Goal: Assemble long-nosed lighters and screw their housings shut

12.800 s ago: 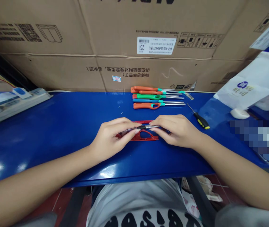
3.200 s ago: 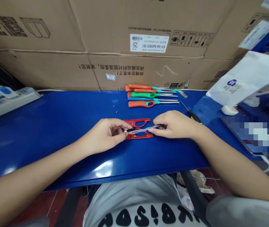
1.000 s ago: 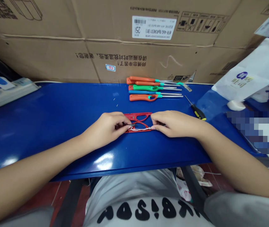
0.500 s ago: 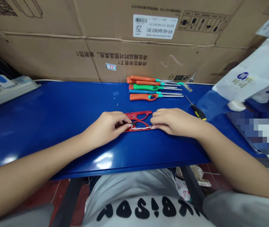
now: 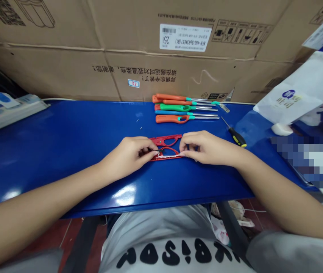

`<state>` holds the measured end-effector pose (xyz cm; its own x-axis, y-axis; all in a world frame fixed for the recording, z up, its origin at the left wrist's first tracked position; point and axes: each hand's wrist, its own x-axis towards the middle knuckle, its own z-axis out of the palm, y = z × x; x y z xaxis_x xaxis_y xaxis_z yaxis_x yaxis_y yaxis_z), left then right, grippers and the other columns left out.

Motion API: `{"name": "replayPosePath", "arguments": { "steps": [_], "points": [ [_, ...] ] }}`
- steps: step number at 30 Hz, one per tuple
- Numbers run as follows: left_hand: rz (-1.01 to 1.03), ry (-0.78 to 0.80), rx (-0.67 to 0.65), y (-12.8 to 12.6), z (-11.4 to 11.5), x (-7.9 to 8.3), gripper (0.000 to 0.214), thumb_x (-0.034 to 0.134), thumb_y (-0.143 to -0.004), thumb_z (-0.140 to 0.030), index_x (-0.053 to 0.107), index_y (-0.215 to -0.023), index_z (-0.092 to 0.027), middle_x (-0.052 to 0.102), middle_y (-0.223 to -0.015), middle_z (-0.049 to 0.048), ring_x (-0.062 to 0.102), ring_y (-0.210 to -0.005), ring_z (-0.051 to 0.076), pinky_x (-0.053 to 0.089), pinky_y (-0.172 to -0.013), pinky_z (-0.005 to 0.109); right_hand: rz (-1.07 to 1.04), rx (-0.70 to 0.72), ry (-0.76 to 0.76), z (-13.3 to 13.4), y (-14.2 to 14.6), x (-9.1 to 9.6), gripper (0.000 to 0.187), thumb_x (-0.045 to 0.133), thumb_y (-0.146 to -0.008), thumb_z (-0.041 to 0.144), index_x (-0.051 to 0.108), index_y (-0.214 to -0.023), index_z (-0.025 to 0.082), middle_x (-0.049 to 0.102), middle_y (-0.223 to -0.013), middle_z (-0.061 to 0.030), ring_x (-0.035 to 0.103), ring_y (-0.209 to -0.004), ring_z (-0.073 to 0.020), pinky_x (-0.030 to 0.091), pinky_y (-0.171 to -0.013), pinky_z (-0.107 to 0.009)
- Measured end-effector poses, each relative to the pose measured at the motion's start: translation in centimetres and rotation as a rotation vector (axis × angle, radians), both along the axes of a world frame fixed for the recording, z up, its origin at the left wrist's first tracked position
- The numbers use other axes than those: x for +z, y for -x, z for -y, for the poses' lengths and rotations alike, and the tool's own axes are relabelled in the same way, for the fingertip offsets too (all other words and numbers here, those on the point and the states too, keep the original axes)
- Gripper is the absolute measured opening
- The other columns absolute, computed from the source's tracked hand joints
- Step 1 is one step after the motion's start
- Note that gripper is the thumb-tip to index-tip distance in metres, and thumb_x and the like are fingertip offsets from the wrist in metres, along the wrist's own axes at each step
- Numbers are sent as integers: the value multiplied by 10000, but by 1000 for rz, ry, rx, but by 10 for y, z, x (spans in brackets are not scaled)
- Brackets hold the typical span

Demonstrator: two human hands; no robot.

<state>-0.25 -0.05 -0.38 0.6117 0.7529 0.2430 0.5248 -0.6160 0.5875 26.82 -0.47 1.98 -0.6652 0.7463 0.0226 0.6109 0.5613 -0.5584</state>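
Observation:
Two red plastic lighter casing halves lie side by side on the blue table, each with an oval trigger opening. The farther casing half sits just beyond my fingers; the nearer casing half is partly covered by both hands. My left hand pinches a small dark piece, mostly hidden by the fingertips, at the left of the nearer half. From there a thin white wire runs along that half to my right hand, whose thumb and forefinger are closed on its right end.
Several long-nosed lighters in orange, green and blue lie in a stack behind the casings. A black and yellow screwdriver rests to the right, near a white bag. A large cardboard box stands along the back edge.
My right hand has shifted slightly left, its thumb and forefinger now covering the wire's right end. The left hand keeps its pinch, and the view has tilted a little.

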Motion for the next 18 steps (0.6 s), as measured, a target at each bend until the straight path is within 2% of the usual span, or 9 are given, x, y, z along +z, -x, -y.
{"name": "replayPosePath", "arguments": {
  "steps": [4, 8, 11, 14, 18],
  "points": [
    [1, 16, 9, 0, 1, 1, 187, 618, -918, -290, 747, -921, -154, 730, -836, 43, 631, -666, 125, 474, -628, 226, -20, -130, 140, -5, 3, -6, 111, 644, -875, 264, 615, -829, 167, 613, -711, 11, 519, -620, -108, 381, -608, -231],
    [16, 7, -1, -1, 1, -1, 181, 617, -919, -289, 747, -923, -163, 732, -833, 37, 633, -670, 126, 476, -639, 229, -66, -174, 225, -9, 3, -11, 153, 682, -845, 285, 589, -910, 182, 575, -720, 38, 492, -601, -97, 384, -582, -217],
    [33, 16, 0, 0, 1, -3, 174, 618, -919, -286, 739, -920, -162, 720, -792, 22, 624, -644, 119, 469, -624, 225, -46, -80, 152, -7, 3, -11, 59, 607, -894, 217, 618, -941, 183, 615, -797, 9, 536, -673, -110, 406, -628, -223],
    [38, 52, 15, 0, 1, -3, 176, 610, -927, -290, 725, -919, -157, 710, -761, 10, 619, -627, 116, 463, -610, 222, -24, 50, 52, -4, 3, -10, 163, 534, -920, 138, 648, -1028, 185, 647, -952, -26, 545, -729, -112, 420, -688, -234],
    [28, 54, 20, 1, 1, -2, 180, 604, -935, -296, 718, -924, -156, 707, -760, 6, 610, -617, 114, 455, -605, 224, 14, 106, -6, 0, 4, -8, 238, 538, -893, 101, 650, -1084, 187, 634, -1029, -33, 518, -699, -104, 415, -687, -241]
  ]
}}
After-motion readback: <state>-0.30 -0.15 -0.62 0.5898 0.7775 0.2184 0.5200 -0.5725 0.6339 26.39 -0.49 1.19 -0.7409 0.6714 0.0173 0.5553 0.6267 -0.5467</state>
